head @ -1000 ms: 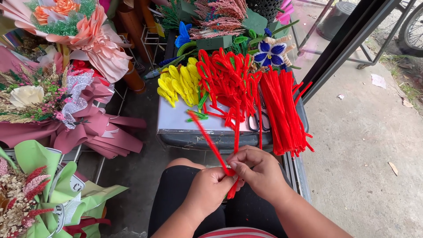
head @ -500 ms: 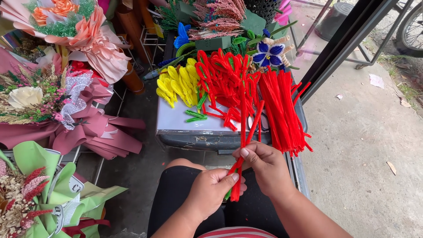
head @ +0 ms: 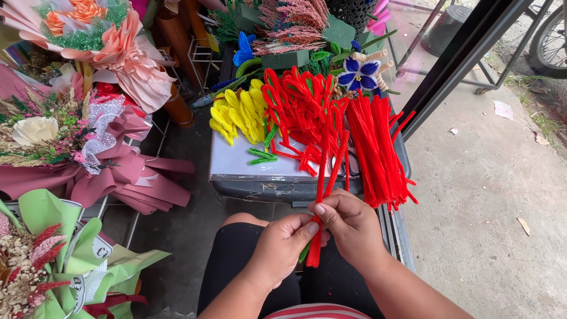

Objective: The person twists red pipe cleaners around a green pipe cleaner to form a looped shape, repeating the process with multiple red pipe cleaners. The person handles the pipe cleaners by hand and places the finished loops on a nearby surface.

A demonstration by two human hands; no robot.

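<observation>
1. The long fuzzy red pipe-cleaner stems point(head: 322, 195), bunched with a green one, stand nearly upright over the lap, long axis running away from the body toward the grey counter point(head: 248, 168).
2. The right hand point(head: 348, 227) pinches the bunch mid-length, grip pressed together.
3. The left hand point(head: 283, 245) pinches just beside it, lower down.
4. Loose red stems point(head: 378, 150) lie right, well apart.
</observation>
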